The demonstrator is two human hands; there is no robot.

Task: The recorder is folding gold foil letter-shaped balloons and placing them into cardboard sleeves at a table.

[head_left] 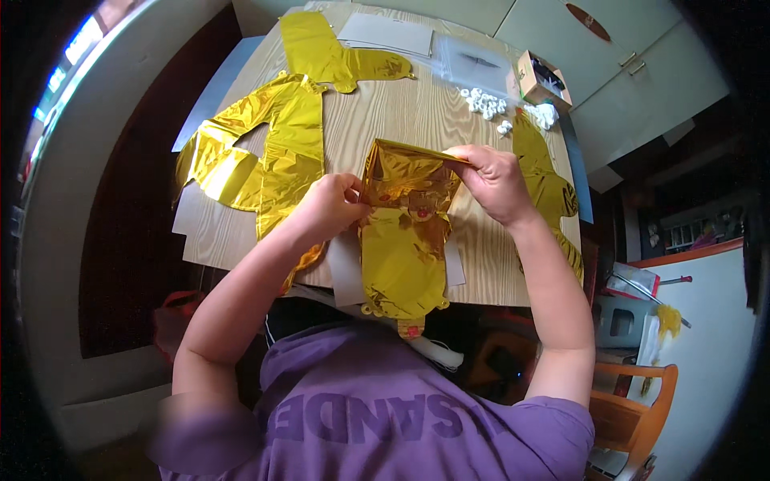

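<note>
A flat gold foil balloon (403,260) lies in front of me, its rounded lower end hanging past the table's near edge. Its upper part is folded back and lifted, showing a shiny inner fold. Between the thumb and fingers of my right hand (496,183) is the raised far right corner. My left hand (330,208) pinches the left edge, lower down. Under the foil, part of a white sheet (347,276) shows. A larger gold foil balloon (293,136) lies just beyond my left forearm.
Another gold foil balloon (309,44) lies at the far left, and one (539,164) at the right edge. Small white round pieces (484,104) sit near a clear plastic container (473,68) and a cardboard box (545,80). A wooden chair (654,417) stands lower right.
</note>
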